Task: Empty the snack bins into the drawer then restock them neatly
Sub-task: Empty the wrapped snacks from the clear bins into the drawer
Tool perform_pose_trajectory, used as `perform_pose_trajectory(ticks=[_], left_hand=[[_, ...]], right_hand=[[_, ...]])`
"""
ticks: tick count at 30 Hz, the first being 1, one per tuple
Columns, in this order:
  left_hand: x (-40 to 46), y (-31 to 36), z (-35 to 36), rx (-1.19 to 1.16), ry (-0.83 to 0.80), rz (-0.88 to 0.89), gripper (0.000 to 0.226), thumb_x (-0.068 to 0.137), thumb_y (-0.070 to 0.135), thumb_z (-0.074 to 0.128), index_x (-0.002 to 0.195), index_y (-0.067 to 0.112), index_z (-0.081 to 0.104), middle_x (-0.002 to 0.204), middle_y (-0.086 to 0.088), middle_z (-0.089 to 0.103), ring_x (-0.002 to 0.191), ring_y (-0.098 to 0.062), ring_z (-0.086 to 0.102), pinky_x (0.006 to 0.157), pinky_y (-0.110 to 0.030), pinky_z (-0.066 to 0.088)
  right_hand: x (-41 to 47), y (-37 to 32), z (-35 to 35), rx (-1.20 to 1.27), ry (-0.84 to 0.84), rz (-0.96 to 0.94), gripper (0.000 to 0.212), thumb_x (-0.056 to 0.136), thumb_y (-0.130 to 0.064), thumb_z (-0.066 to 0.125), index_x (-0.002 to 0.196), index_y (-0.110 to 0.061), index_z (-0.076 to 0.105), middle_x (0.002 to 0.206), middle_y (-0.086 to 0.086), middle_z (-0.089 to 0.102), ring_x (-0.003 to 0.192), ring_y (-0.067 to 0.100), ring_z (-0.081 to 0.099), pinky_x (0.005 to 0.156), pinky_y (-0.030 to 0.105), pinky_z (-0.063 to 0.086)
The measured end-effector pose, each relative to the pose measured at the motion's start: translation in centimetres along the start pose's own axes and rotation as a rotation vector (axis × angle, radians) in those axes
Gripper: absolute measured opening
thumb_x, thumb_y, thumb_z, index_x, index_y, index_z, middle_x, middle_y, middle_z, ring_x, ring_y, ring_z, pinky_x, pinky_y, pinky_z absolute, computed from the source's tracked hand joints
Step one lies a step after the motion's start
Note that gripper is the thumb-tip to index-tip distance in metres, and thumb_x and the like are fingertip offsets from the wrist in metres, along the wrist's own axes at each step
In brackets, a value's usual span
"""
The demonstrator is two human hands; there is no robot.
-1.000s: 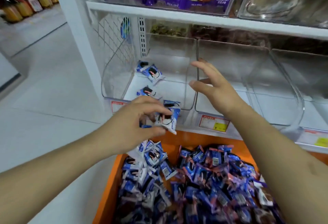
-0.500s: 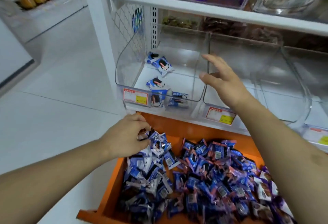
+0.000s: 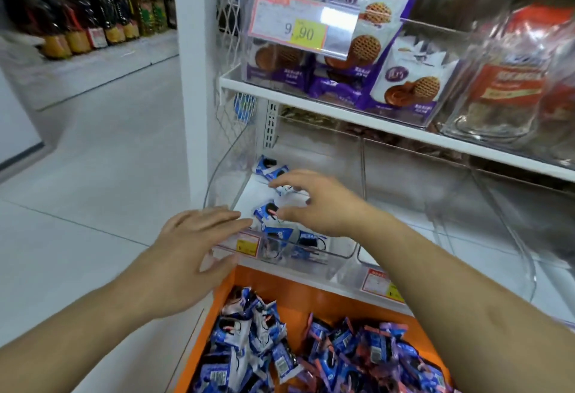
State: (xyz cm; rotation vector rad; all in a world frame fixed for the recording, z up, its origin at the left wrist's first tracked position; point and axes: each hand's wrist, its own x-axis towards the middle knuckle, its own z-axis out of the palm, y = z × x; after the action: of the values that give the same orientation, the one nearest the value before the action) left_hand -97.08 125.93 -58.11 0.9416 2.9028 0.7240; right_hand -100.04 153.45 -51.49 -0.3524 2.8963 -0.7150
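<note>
Head view: left bin (image 3: 339, 255) on the lower shelf holds a few blue packets (image 3: 280, 232). Right hand (image 3: 323, 202) reaches inside it, fingers spread and curved above the packets, holding none. Left hand (image 3: 189, 246) at the bin's front, fingers straight. Orange drawer (image 3: 298, 293) below the bin, heaped with packets.

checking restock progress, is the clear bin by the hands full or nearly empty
Nearly empty: the clear bin holds only a few blue snack packets on its bare white floor, while the orange drawer below is heaped.
</note>
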Motion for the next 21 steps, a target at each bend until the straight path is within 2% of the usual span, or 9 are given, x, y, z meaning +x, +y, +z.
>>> perform_pose_trajectory(ticks=[3, 6, 8, 11, 13, 15, 18, 19, 21], left_hand=[[0.1, -0.9, 0.1, -0.037, 0.001, 0.041, 0.057, 0.1, 0.059, 0.052, 0.146, 0.074, 0.02, 0.156, 0.042, 0.025, 0.149, 0.015, 0.008, 0.127, -0.035, 0.01], [0.4, -1.8, 0.4, -0.048, 0.031, 0.092, 0.059, 0.099, 0.055, 0.056, 0.146, 0.072, 0.025, 0.149, 0.047, 0.026, 0.145, 0.016, 0.014, 0.123, -0.028, 0.014], [0.7, -2.0, 0.6, -0.053, 0.04, 0.105, 0.061, 0.099, 0.05, 0.06, 0.145, 0.072, 0.026, 0.145, 0.048, 0.027, 0.143, 0.016, 0.02, 0.119, -0.025, 0.018], [1.0, -2.4, 0.9, -0.066, 0.057, 0.117, 0.064, 0.098, 0.042, 0.066, 0.147, 0.066, 0.033, 0.14, 0.044, 0.035, 0.138, 0.009, 0.032, 0.116, -0.028, 0.027], [1.0, -2.5, 1.1, -0.067, 0.057, 0.112, 0.062, 0.098, 0.04, 0.065, 0.147, 0.063, 0.036, 0.138, 0.044, 0.035, 0.137, 0.009, 0.032, 0.114, -0.025, 0.028], [1.0, -2.5, 1.1, -0.062, 0.049, 0.114, 0.062, 0.099, 0.04, 0.064, 0.147, 0.065, 0.034, 0.139, 0.046, 0.032, 0.138, 0.012, 0.028, 0.112, -0.018, 0.025], [0.9, -2.5, 1.0, -0.061, 0.024, 0.124, 0.066, 0.1, 0.038, 0.062, 0.149, 0.067, 0.027, 0.142, 0.048, 0.026, 0.14, 0.013, 0.023, 0.11, -0.013, 0.023], [0.9, -2.5, 0.9, -0.067, 0.017, 0.13, 0.067, 0.1, 0.038, 0.061, 0.15, 0.067, 0.026, 0.144, 0.048, 0.025, 0.142, 0.013, 0.021, 0.111, -0.013, 0.022], [0.8, -2.7, 0.8, -0.086, 0.004, 0.136, 0.068, 0.101, 0.037, 0.061, 0.151, 0.066, 0.025, 0.148, 0.048, 0.023, 0.146, 0.013, 0.017, 0.114, -0.012, 0.019]], right_hand=[[3.2, 0.8, 1.9, 0.069, -0.249, 0.092, 0.058, 0.09, -0.052, 0.076, 0.143, -0.054, 0.053, 0.162, -0.018, 0.038, 0.142, 0.005, 0.039, 0.106, 0.027, 0.035], [5.1, 1.8, 3.3, 0.027, -0.349, 0.089, 0.054, 0.09, -0.048, 0.078, 0.141, -0.049, 0.06, 0.157, -0.019, 0.047, 0.141, 0.007, 0.044, 0.116, 0.032, 0.037], [5.7, 1.9, 3.6, 0.013, -0.327, 0.088, 0.044, 0.089, -0.044, 0.081, 0.131, -0.044, 0.069, 0.149, -0.021, 0.054, 0.134, 0.006, 0.05, 0.114, 0.031, 0.04], [5.9, 1.7, 3.5, 0.015, -0.285, 0.105, 0.025, 0.089, -0.035, 0.082, 0.113, -0.035, 0.079, 0.132, -0.014, 0.065, 0.105, 0.002, 0.059, 0.09, 0.026, 0.044], [6.0, 1.6, 3.7, 0.049, -0.272, 0.101, 0.018, 0.087, -0.03, 0.084, 0.105, -0.033, 0.082, 0.115, -0.013, 0.072, 0.088, -0.001, 0.061, 0.082, 0.027, 0.048], [5.9, 1.5, 3.8, 0.045, -0.251, 0.091, 0.014, 0.085, -0.028, 0.086, 0.097, -0.032, 0.084, 0.098, -0.013, 0.075, 0.083, 0.002, 0.064, 0.08, 0.031, 0.054], [5.4, 1.5, 3.6, 0.023, -0.165, 0.091, 0.01, 0.082, -0.028, 0.089, 0.09, -0.032, 0.084, 0.068, -0.024, 0.066, 0.063, -0.003, 0.057, 0.062, 0.025, 0.046], [5.1, 1.3, 3.1, 0.033, -0.105, 0.107, 0.01, 0.081, -0.029, 0.09, 0.087, -0.033, 0.083, 0.062, -0.026, 0.062, 0.059, -0.004, 0.054, 0.06, 0.024, 0.043], [4.3, 0.9, 1.7, 0.092, 0.032, 0.131, 0.011, 0.079, -0.03, 0.091, 0.085, -0.033, 0.083, 0.062, -0.027, 0.061, 0.061, -0.003, 0.055, 0.065, 0.027, 0.046]])
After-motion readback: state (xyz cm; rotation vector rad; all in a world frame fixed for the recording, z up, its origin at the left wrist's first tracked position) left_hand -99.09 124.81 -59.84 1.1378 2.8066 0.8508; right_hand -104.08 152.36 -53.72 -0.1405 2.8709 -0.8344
